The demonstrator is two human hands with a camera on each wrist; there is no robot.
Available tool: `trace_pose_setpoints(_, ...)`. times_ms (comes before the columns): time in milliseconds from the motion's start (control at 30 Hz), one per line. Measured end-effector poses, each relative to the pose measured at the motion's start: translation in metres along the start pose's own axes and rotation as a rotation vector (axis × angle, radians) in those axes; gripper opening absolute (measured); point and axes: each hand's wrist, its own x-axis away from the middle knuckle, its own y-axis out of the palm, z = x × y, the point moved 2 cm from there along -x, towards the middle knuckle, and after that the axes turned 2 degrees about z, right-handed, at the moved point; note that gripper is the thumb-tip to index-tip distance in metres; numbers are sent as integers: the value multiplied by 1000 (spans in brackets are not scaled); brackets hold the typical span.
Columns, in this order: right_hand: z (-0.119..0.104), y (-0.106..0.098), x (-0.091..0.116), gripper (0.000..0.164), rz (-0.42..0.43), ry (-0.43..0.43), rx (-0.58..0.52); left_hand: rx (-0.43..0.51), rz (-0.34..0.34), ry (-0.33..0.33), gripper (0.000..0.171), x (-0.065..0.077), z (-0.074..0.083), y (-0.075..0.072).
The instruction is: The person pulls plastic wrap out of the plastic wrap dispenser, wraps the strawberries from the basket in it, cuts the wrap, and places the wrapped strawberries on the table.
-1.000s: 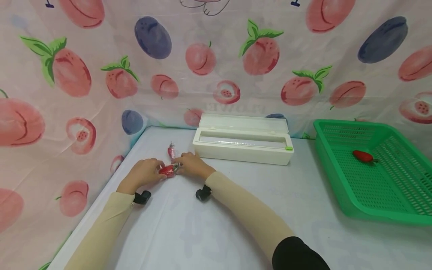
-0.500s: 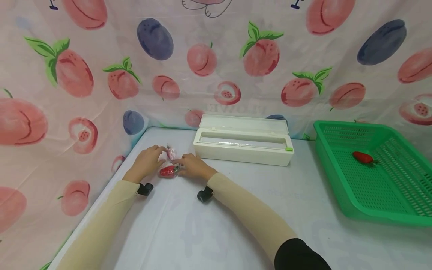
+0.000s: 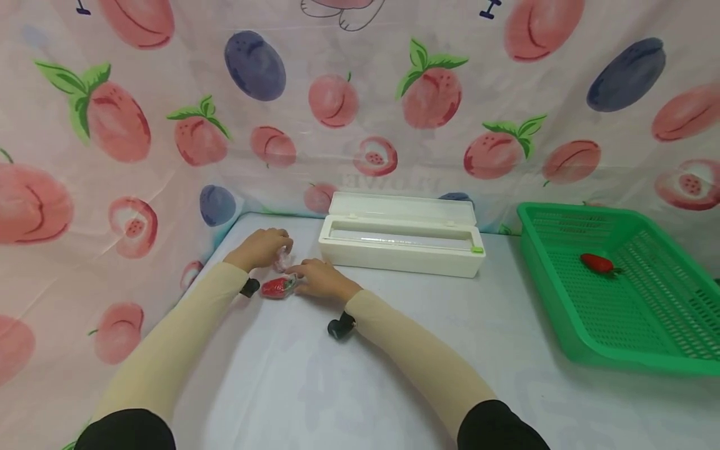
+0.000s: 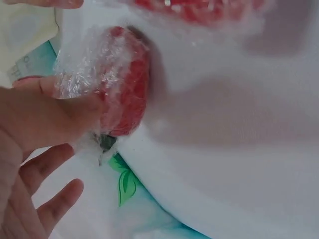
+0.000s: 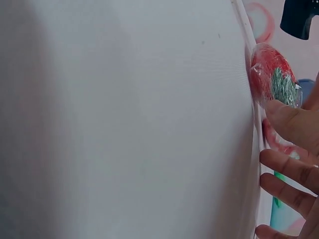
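In the head view I see the left hand (image 3: 261, 248) at the far pepper (image 3: 282, 259), which is in clear wrap. The right hand (image 3: 322, 279) is at the stem end of the near pepper (image 3: 275, 288), also wrapped and lying on the bench (image 3: 281, 375). The white box (image 3: 402, 258) has its lid raised, and on the right the green basket (image 3: 542, 306) contains the loose pepper (image 3: 596, 263).

In the left wrist view I see this hand clamped on the far pepper by thumb and finger; two other fingers are spread.

In the right wrist view, the thumb touches the near pepper's wrap and three fingers are apart; whether this hand pinches, I cannot tell.
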Motion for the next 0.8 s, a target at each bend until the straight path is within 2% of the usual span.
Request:
trace_pose_setpoints(67,1,0,0,48,2,1,-6,-15,-4,18,23,2,-2,0)
trace_pose_setpoints(167,4,0,0,46,8,-3,-9,-20,3,-2,24,6,-8,2)
trace_pose_setpoints(433,7,-1,1,44,9,-2,-11,-7,106,-85,41,28,-16,14)
trace_pose_setpoints(533,5,-3,5,44,6,-11,-15,-18,84,-98,41,39,-16,17)
trace_pose_setpoints(667,4,-10,15,45,-3,-5,-16,32,46,-127,42,52,-13,15)
trace_pose_setpoints(800,4,-24,29,48,28,-18,-18,89,71,-134,37,60,-10,9)
